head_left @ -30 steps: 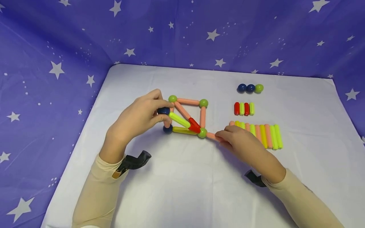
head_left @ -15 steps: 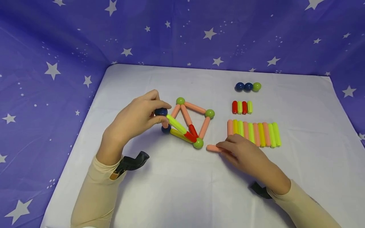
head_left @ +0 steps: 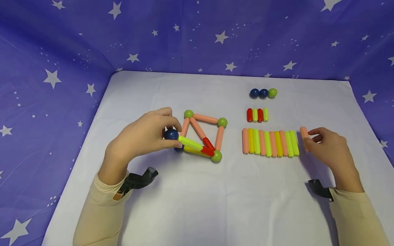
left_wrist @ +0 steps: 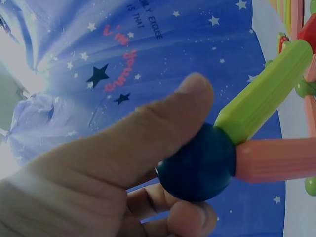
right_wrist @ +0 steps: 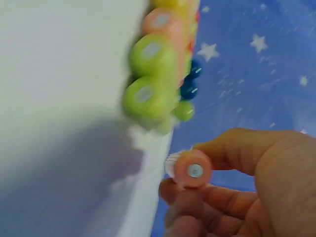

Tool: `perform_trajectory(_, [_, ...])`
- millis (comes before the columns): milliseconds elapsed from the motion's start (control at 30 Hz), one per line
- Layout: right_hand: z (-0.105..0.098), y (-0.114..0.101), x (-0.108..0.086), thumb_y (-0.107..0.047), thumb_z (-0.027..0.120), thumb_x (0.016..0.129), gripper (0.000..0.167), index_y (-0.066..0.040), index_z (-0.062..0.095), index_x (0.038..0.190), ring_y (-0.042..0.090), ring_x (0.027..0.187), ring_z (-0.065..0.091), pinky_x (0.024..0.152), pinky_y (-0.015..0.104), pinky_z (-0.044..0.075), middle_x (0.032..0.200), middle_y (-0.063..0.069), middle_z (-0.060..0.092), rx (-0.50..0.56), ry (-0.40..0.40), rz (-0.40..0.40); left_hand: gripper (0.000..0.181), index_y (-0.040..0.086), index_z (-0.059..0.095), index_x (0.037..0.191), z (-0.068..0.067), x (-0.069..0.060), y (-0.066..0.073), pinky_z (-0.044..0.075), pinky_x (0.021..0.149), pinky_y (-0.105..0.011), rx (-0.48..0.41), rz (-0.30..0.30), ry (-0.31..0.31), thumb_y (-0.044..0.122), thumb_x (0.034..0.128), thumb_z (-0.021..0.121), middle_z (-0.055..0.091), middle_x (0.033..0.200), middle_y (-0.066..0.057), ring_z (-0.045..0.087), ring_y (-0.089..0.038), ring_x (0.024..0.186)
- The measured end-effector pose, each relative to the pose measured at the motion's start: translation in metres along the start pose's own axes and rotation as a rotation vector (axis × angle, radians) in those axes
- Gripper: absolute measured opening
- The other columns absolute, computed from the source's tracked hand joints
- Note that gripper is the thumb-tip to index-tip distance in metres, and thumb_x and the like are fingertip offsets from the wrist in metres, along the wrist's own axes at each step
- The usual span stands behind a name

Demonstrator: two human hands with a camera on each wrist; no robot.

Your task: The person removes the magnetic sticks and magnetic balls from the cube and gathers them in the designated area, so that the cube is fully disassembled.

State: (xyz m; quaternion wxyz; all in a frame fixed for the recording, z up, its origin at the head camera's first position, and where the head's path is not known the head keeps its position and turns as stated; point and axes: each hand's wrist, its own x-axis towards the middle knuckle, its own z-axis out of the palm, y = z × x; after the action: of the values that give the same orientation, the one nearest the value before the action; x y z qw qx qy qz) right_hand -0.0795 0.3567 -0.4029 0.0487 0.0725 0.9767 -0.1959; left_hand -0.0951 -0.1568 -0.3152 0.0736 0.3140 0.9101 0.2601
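My left hand (head_left: 143, 136) pinches a dark blue ball (head_left: 171, 134) between thumb and fingers, raised above the built frame. A yellow-green rod (head_left: 189, 142) with a red end piece runs from that ball to a green ball (head_left: 217, 156). In the left wrist view, a pink rod (left_wrist: 276, 159) also joins the held blue ball (left_wrist: 197, 163). Pink rods and more green balls, such as one at the back right (head_left: 222, 122), form the flat frame. My right hand (head_left: 332, 150) holds a loose pink rod (head_left: 304, 133) just right of the rod row.
Several pink, yellow and green rods (head_left: 268, 143) lie side by side at the right of the table. Behind them are short red and green pieces (head_left: 260, 115), then two blue balls and one green ball (head_left: 272, 93). A purple starred cloth (head_left: 197, 41) stands behind the table.
My right hand has carried the pink rod away from the green ball, over to the right side of the row. The frame has shifted and turned; my left hand has lowered slightly, still gripping the blue ball.
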Motion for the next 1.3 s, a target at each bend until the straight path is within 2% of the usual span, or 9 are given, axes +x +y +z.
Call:
perform_trajectory(200, [0.008,0.006,0.007,-0.048,0.056,0.094,0.059,0.003,0.054,0.123,0.034,0.087,0.058,0.062,0.040,0.047,0.107,0.026,0.062,-0.015,-0.138,0.040,0.030,0.019,0.071,0.094,0.003,-0.002,0.007,0.045,0.062,-0.028,-0.021,0.051,-0.015,0.032,0.0731,0.087,0.051,0.086,0.007,0.050,-0.011,0.071])
perform_trajectory(333, [0.004,0.000,0.008,-0.050,0.052,0.095,0.060,0.003,0.055,0.121,0.035,0.085,0.057,0.058,0.037,0.045,0.107,0.026,0.060,-0.041,-0.113,0.006,0.030,0.018,0.071,0.095,0.001,-0.003,0.007,0.046,0.061,-0.027,-0.044,0.061,-0.012,0.031,0.0731,0.087,0.052,0.087,0.007,0.052,-0.011,0.069])
perform_trajectory(433, [0.002,-0.015,0.008,-0.045,0.053,0.096,0.056,0.005,0.057,0.121,0.036,0.082,0.057,0.055,0.037,0.044,0.105,0.026,0.060,-0.073,-0.039,-0.043,0.031,0.017,0.071,0.097,0.000,-0.003,0.006,0.048,0.060,-0.026,-0.065,0.057,-0.019,0.029,0.0732,0.088,0.053,0.089,0.006,0.054,-0.010,0.068])
perform_trajectory(567, [0.005,-0.058,0.004,-0.031,0.060,0.094,0.042,0.004,0.061,0.117,0.032,0.076,0.056,0.055,0.038,0.043,0.097,0.022,0.063,-0.068,0.070,-0.208,0.032,0.016,0.071,0.100,-0.001,-0.005,0.004,0.048,0.062,-0.026,-0.082,0.059,-0.037,0.026,0.0745,0.087,0.054,0.092,0.006,0.054,-0.010,0.069])
perform_trajectory(667, [0.015,-0.100,-0.003,-0.019,0.066,0.090,0.030,0.000,0.065,0.112,0.024,0.071,0.054,0.057,0.037,0.044,0.090,0.014,0.063,-0.018,0.107,-0.421,0.031,0.016,0.071,0.102,-0.003,-0.006,0.002,0.048,0.062,-0.026,-0.098,0.072,-0.047,0.024,0.0756,0.086,0.054,0.093,0.006,0.054,-0.011,0.070])
perform_trajectory(800, [0.035,-0.159,-0.014,-0.016,0.071,0.088,0.026,-0.010,0.066,0.113,0.015,0.077,0.054,0.061,0.032,0.047,0.095,0.002,0.065,0.107,0.003,-0.734,0.031,0.015,0.072,0.103,-0.004,-0.007,-0.002,0.048,0.062,-0.026,-0.117,0.107,-0.053,0.024,0.0765,0.085,0.055,0.092,0.006,0.055,-0.011,0.071])
perform_trajectory(933, [0.059,-0.215,-0.021,-0.024,0.074,0.088,0.038,-0.017,0.063,0.123,0.011,0.088,0.056,0.070,0.030,0.048,0.106,-0.006,0.064,0.218,-0.175,-0.957,0.033,0.014,0.073,0.104,-0.004,-0.005,-0.005,0.050,0.064,-0.025,-0.141,0.135,-0.058,0.028,0.0769,0.084,0.055,0.092,0.006,0.057,-0.009,0.071])
perform_trajectory(1100, [0.083,-0.259,-0.025,-0.026,0.074,0.088,0.037,-0.014,0.064,0.122,0.010,0.093,0.053,0.081,0.030,0.044,0.109,-0.008,0.064,0.247,-0.185,-1.068,0.032,0.014,0.073,0.103,-0.004,-0.002,-0.005,0.052,0.069,-0.028,-0.177,0.140,-0.064,0.028,0.0758,0.084,0.055,0.093,0.006,0.057,-0.010,0.076])
perform_trajectory(1300, [0.087,-0.264,-0.027,-0.013,0.076,0.086,0.024,-0.016,0.068,0.109,0.009,0.080,0.050,0.069,0.030,0.046,0.098,-0.012,0.063,0.355,-0.185,-1.038,0.032,0.017,0.073,0.102,-0.007,-0.004,-0.005,0.050,0.067,-0.028,-0.140,0.117,-0.053,0.029,0.0748,0.084,0.054,0.092,0.006,0.055,-0.009,0.074])
